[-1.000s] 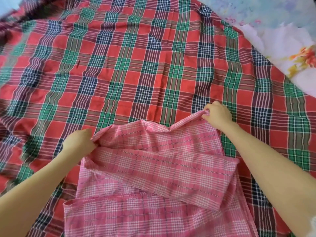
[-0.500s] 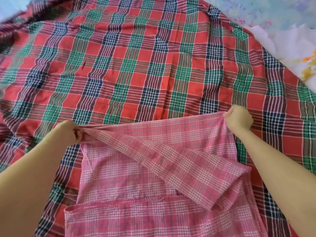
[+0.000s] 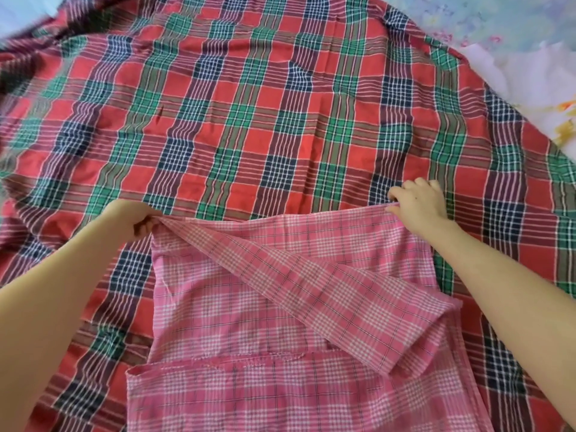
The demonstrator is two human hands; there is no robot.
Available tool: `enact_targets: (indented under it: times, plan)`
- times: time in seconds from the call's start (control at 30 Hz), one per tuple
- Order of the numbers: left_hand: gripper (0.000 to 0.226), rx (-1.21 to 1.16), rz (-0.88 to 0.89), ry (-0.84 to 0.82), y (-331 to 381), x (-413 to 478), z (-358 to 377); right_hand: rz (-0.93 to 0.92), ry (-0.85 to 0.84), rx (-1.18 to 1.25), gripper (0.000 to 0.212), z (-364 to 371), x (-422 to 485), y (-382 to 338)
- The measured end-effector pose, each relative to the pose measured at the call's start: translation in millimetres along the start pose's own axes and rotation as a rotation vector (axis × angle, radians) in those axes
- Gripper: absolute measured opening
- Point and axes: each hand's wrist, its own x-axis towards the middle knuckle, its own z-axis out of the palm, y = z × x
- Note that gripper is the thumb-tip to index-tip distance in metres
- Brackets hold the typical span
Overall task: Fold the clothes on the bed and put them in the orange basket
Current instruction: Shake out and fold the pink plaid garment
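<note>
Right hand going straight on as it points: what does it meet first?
The red and green plaid cloth, just beyond the knuckles of the right hand, which pinches the pink checked cloth by its far edge. Nothing else shows in that line; the hand's height is unclear.

A wide checked cloth [image 3: 249, 120] in red, green and navy lies spread and rumpled over a bed [image 3: 530, 88], covering most of the view. At the upper right the pale sheet [image 3: 486, 17] shows a washed blue and lilac print, with orange and yellow flowers [image 3: 568, 120] at the right edge. A pale blue patch of sheet shows at the upper left corner. Soft, even light falls across the fabric.
</note>
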Motion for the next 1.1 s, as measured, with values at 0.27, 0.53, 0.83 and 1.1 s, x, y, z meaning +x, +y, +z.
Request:
enact_targets:
  times: [0.27, 0.53, 0.83, 1.1]
  plan:
    - [0.024, -0.357, 0.057, 0.013, -1.0, 10.0, 25.0, 0.217, 0.082, 0.027, 0.021, 10.7, -17.4, -12.1]
    - [0.044, 0.855, 0.937, 0.309, -43.5, -16.0, 43.7, -0.647, 0.057, 0.455, 0.059, 6.9, -139.6, -44.2]
    - [0.072, 1.074, 1.543, 0.056, -81.2, -99.2, 134.5, -0.604, -0.013, 0.159, 0.062, 19.4, -192.7, -11.8]
    - [0.053, 0.910, 1.590, -0.205, -98.5, -180.6, 246.7, 0.335, 0.282, 0.555, 0.020, -8.5, -169.5, -5.5]
